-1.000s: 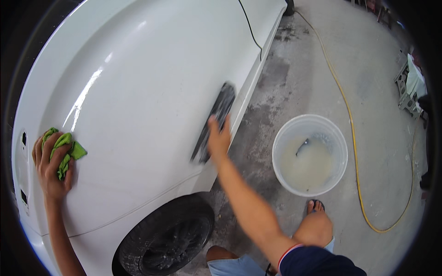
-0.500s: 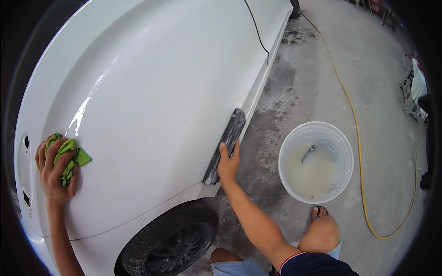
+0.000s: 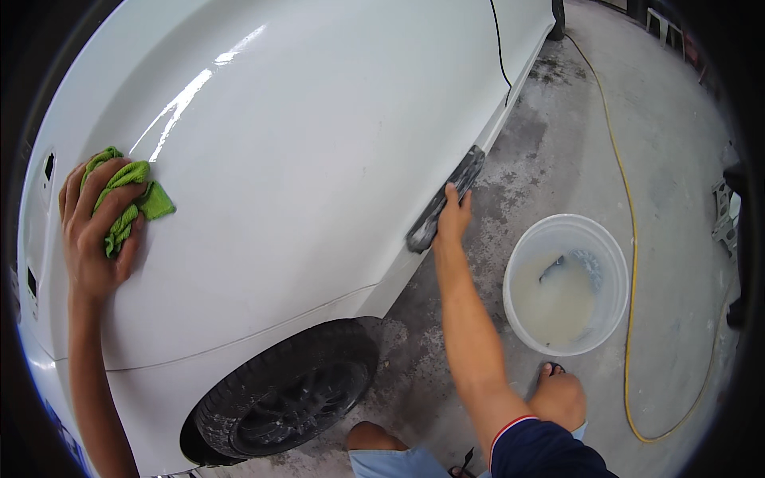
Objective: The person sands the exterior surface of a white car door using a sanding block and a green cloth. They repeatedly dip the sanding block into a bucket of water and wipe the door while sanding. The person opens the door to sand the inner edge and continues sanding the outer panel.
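My left hand (image 3: pixel 92 239) grips a crumpled green cloth (image 3: pixel 158 201) against the white car body (image 3: pixel 279 199) at the left, beside two small dark openings in the panel. My right hand (image 3: pixel 453 215) is wrapped round a long dark block or pad (image 3: pixel 468 166) with whitish streaks. That block lies along the lower right edge of the white panel, its long side running with the edge.
A tyre and dark wheel (image 3: pixel 295 390) sit below. Right of my arm stands a white bucket (image 3: pixel 518 311) of cloudy liquid. A yellow hose (image 3: pixel 633 255) runs over the stained floor. A black cord (image 3: pixel 500 48) hangs on the panel. Grey objects (image 3: pixel 723 211) stand far right.
My right hand and the block have moved forward and right along the panel's lower edge. My left hand with the cloth appears higher in the picture, and the view has shifted.
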Available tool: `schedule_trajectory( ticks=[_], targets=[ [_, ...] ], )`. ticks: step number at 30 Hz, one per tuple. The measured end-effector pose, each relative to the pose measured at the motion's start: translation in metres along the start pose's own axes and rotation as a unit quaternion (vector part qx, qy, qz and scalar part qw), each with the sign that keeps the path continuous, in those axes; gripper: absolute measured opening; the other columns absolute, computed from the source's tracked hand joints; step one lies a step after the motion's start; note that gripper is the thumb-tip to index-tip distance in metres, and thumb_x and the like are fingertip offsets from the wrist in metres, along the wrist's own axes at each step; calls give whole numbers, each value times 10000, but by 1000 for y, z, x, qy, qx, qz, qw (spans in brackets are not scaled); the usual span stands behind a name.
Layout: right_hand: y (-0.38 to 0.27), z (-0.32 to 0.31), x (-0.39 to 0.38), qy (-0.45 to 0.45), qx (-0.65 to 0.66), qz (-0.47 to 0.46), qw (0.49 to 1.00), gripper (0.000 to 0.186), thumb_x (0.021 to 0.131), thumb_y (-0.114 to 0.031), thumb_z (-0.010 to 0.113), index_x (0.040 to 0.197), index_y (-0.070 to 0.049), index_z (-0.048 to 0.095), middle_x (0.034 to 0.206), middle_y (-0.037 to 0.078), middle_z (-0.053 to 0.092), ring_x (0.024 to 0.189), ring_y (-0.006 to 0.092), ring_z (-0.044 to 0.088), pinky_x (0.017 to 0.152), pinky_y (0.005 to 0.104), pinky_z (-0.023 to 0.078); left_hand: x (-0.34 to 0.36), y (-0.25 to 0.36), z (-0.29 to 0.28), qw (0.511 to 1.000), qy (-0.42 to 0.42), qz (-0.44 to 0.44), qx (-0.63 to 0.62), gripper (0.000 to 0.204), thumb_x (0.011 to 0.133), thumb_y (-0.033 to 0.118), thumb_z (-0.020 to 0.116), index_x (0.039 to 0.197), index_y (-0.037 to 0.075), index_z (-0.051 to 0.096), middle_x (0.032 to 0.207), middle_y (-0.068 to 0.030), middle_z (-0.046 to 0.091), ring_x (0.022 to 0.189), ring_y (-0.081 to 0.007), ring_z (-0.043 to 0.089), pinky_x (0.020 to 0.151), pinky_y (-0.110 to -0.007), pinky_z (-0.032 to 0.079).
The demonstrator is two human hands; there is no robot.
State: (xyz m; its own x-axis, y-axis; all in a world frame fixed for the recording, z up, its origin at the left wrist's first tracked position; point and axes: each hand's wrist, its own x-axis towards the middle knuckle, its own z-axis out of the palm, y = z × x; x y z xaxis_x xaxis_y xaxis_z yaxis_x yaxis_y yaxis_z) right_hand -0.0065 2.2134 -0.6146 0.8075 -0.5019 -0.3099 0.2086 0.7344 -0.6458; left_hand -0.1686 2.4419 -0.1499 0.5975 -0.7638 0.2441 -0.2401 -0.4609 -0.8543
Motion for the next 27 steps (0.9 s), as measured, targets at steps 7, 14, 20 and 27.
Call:
schedule_trajectory(
  ticks=[7,14,20,27],
  targets=[
    [8,-1,7,15,-48,5,999,818,965,-305,686,1587,41,283,1595,260,380,1424,340,444,1170,393,351,-2,-1,0,1000,-4,-13,-11,309,708,73,698,1015,90,739,1264,-115,671,1273,-392,555,1162,-523,351],
    [26,-5,-20,8,-109,-56,992,793,981,-230,685,1590,53,264,1567,238,428,1427,307,440,1163,392,362,-8,-4,5,999,-14,-30,-13,324,689,74,698,1010,99,741,1276,-122,669,1289,-401,544,1170,-539,340],
    [0,-2,35,0,18,41,999,801,975,-331,672,1593,12,295,1554,247,438,1415,339,447,1163,386,354,-6,-8,7,999,-1,15,28,351,665,68,703,1013,101,737,1268,-127,674,1293,-418,539,1170,-550,345],
    [-3,2,31,7,6,8,1000,802,974,-232,695,1572,88,268,1590,265,372,1403,336,464,1138,400,395,-6,-6,5,1000,-3,-10,-1,338,668,60,712,1004,87,733,1266,-126,672,1290,-421,539,1169,-549,348]
  ],
)
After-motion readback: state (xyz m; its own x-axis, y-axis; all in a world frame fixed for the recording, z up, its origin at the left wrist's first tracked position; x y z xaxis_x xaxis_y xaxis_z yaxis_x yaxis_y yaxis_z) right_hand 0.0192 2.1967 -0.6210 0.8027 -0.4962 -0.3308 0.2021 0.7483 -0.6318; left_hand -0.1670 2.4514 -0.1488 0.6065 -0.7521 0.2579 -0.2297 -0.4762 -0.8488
